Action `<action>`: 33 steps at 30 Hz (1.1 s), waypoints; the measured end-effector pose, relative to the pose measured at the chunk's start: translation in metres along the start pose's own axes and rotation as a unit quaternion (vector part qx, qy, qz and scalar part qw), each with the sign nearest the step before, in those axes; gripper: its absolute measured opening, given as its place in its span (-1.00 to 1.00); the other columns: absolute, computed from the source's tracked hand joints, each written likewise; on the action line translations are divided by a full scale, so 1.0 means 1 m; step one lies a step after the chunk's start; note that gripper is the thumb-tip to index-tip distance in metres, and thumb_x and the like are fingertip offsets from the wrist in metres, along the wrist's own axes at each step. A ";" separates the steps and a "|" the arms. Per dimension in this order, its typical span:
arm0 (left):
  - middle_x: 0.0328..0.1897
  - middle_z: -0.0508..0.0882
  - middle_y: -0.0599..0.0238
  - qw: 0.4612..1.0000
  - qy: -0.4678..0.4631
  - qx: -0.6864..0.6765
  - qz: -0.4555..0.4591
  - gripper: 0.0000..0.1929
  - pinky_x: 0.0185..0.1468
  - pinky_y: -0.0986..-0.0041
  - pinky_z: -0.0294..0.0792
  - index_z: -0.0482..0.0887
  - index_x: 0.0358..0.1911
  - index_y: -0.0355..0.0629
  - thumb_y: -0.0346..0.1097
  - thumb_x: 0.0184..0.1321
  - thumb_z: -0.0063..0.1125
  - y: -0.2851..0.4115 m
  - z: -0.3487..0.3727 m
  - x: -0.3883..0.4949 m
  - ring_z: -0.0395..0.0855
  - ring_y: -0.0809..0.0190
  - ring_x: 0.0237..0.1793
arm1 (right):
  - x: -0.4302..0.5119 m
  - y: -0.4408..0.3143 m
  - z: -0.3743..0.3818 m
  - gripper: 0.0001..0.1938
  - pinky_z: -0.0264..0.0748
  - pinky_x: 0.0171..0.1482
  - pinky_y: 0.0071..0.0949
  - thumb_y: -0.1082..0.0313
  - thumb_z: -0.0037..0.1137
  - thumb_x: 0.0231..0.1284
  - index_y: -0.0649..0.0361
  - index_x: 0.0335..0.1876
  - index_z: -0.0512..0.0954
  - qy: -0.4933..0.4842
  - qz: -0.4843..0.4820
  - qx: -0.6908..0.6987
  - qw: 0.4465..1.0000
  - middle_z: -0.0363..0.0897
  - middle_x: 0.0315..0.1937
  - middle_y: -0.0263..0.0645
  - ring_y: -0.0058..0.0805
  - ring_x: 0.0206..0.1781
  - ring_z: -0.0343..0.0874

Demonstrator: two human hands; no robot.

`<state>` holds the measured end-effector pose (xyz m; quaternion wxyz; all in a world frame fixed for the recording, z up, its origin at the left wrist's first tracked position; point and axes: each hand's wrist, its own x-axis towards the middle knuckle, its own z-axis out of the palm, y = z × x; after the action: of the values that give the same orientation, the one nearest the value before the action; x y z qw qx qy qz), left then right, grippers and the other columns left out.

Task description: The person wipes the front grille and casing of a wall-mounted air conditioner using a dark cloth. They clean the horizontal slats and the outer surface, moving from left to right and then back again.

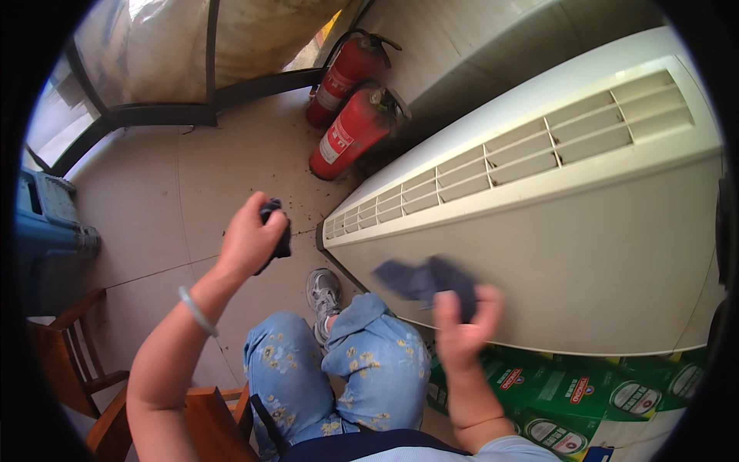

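My left hand grips a crumpled dark cloth above the tiled floor. My right hand, blurred, holds another dark cloth between thumb and fingers, in front of the side of a white floor-standing air conditioner. From this view I cannot tell whether that cloth touches the panel. A long louvred grille runs along the air conditioner, with dark specks on its slats.
Two red fire extinguishers stand beyond the air conditioner. Green cartons lie at the lower right. Wooden chairs are at the lower left, and a blue plastic container stands at the left. Dark debris dots the floor.
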<state>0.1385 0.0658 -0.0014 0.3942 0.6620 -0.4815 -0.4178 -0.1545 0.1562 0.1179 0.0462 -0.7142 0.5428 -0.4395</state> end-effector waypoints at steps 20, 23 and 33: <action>-0.39 0.53 0.34 0.817 0.180 -0.512 -0.195 -0.82 -0.29 0.43 0.49 0.50 -0.22 -0.09 -0.15 0.37 0.06 -0.027 -0.026 -0.140 0.57 0.31 -0.41 | -0.007 0.124 -0.040 -0.42 0.00 0.52 -0.27 0.22 -0.10 0.41 -0.09 0.55 0.21 -0.187 -0.427 -0.562 0.683 0.10 0.59 -0.43 -0.43 0.63 0.01; -0.38 0.56 0.31 0.798 0.189 -0.532 -0.209 -0.77 -0.27 0.39 0.50 0.52 -0.19 -0.10 -0.09 0.36 0.08 -0.044 -0.028 -0.137 0.59 0.27 -0.40 | 0.104 0.012 -0.158 -0.34 -0.11 0.52 0.14 0.21 -0.02 0.47 -0.06 0.62 0.06 0.127 -0.285 -0.676 0.667 0.09 0.60 -0.32 -0.32 0.63 0.07; -0.40 0.62 0.27 0.766 0.241 -0.563 -0.195 -0.70 -0.21 0.34 0.51 0.57 -0.25 -0.12 -0.02 0.36 0.10 -0.071 -0.027 -0.135 0.63 0.21 -0.35 | 0.080 0.096 -0.044 -0.28 0.21 0.41 0.03 0.18 0.01 0.36 -0.27 0.61 0.03 -0.088 -0.289 -0.613 0.730 -0.09 0.63 -0.18 -0.02 0.58 0.04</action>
<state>0.1607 0.2156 -0.0348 0.7092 0.4801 0.0901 -0.5083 -0.2524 0.0698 0.1387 -0.4836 -0.7450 0.4554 0.0612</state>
